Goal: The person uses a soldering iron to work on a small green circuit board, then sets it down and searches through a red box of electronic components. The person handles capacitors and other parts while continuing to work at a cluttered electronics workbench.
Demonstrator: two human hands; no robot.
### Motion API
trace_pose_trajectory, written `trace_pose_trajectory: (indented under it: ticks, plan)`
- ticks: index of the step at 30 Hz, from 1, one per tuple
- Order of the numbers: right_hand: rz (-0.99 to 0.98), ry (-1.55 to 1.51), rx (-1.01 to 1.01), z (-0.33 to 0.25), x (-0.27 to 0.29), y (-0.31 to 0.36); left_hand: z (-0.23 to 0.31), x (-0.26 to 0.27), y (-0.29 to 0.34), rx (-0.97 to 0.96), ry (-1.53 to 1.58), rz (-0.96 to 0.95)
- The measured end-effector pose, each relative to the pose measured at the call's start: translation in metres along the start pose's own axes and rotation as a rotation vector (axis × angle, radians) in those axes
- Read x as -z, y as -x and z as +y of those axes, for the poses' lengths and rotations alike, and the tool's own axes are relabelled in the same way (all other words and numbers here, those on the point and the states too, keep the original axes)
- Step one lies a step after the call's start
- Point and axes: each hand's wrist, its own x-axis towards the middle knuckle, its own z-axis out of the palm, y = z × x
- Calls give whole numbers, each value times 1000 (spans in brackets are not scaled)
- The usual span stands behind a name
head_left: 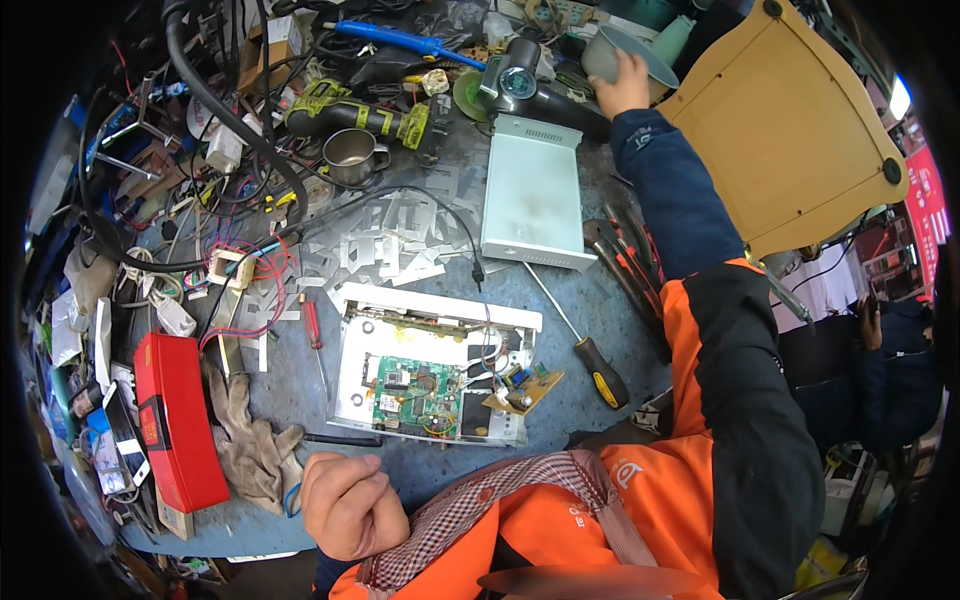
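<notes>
My right hand reaches to the far side of the bench, its fingers gripping the near side of a grey bowl. My left hand is closed in a loose fist at the front edge, with nothing showing in it. Just beyond it lies an opened white metal device case, with a green circuit board inside and a small brown board tilted at its right end. The case's pale cover rests farther back. A black-and-yellow screwdriver lies to the right of the case.
A red box and grey work gloves lie at left, near a red-handled screwdriver. Farther back are a metal mug, a green cordless drill and scattered metal pieces. A yellow stool seat stands right; another person is beyond.
</notes>
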Motion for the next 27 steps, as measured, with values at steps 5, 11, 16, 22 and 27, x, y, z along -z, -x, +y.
trace_pose_trajectory:
  ticks: [5,11,16,22,27]
  plan:
    - [-72,91,-126,72,-6,-32,-1,-2,0,21,2,-7]
    - [-281,276,-154,18,27,5,1,-4,0,14,-14,5]
    - [-421,516,38,-21,47,31,-3,-6,-1,5,-16,-13]
    - [-710,211,16,-20,69,-7,-5,-6,-1,3,-20,-26]
    - [-634,-51,133,26,46,-21,-6,-6,1,30,-4,-34]
